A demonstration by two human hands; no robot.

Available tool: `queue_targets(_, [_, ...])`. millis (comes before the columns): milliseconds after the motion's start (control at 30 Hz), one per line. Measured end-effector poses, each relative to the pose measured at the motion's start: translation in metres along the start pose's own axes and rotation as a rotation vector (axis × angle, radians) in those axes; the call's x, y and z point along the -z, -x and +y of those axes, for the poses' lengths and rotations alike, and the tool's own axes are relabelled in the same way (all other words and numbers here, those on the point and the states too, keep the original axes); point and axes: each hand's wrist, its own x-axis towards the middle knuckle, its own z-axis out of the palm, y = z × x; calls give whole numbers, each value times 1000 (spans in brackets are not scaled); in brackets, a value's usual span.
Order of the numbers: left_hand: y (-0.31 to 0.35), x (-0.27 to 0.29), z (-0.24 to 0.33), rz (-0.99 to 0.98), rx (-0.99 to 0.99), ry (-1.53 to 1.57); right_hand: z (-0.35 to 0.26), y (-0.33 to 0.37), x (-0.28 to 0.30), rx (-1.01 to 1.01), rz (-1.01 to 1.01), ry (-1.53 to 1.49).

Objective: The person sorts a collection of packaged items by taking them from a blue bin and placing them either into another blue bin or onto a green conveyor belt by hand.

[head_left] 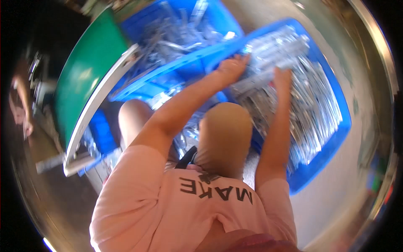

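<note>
Both my hands are at the far end of a blue bin on the right, which is filled with rows of thin, shiny, clear-wrapped strips. My left hand grips the left end of a bundle of clear-wrapped strips, its fingers bent over the edge. Farther right, my right hand closes on the same bundle from the near side, fingertips partly hidden. The bundle lies over the packed rows. Motion blur and glare hide what is inside the wrapping.
Another blue bin at the far left holds loose, jumbled clear pieces. A nearer blue bin sits by my knees with more wrapped pieces. A green board with a white edge stands at left. Another person's arm shows at far left.
</note>
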Motion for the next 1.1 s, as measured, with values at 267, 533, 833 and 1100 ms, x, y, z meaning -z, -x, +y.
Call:
queue_targets(267, [129,154,-42,-5,-64,429,-135,28,-17,549,59,57])
queue_targets(533, [207,172,-105,-33,295,465,-244,22,-308,1032,-543,518])
queue_targets(833, [233,186,-130,-134,521,411,-260,73,-440,1117,-611,868])
queue_targets(1100, [232,187,-135,-141,447,448,-248,32,-389,1476,-493,962])
